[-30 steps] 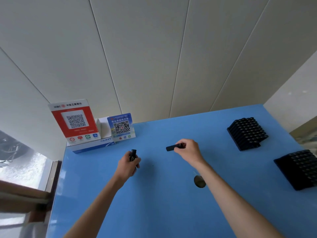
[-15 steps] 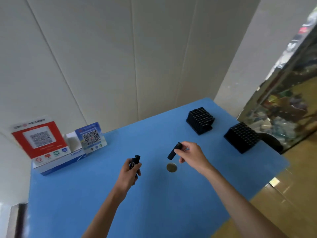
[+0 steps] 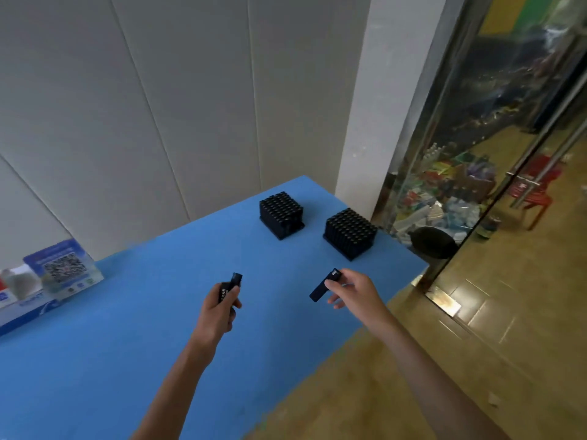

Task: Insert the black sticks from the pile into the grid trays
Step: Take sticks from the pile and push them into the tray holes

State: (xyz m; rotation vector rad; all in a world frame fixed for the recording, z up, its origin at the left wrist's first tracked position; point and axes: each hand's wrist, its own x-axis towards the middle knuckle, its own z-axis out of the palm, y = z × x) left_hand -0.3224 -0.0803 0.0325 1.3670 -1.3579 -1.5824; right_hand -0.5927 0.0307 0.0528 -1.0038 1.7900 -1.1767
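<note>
Even, soft light, moderately bright. Motion blur smears QR sign at 9 o'clock. Wide-angle bending at edges. Reflections on glass door at 3 o'clock.

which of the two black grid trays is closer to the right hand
The grid tray by the table's right edge; the other tray sits farther back and left of the right hand.

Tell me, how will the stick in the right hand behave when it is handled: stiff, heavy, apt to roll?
The stick looks stiff: pinched near one end by the right hand, it stays straight. It is probably light, since fingertips alone carry it. Its flat sides suggest it would not roll.
</note>
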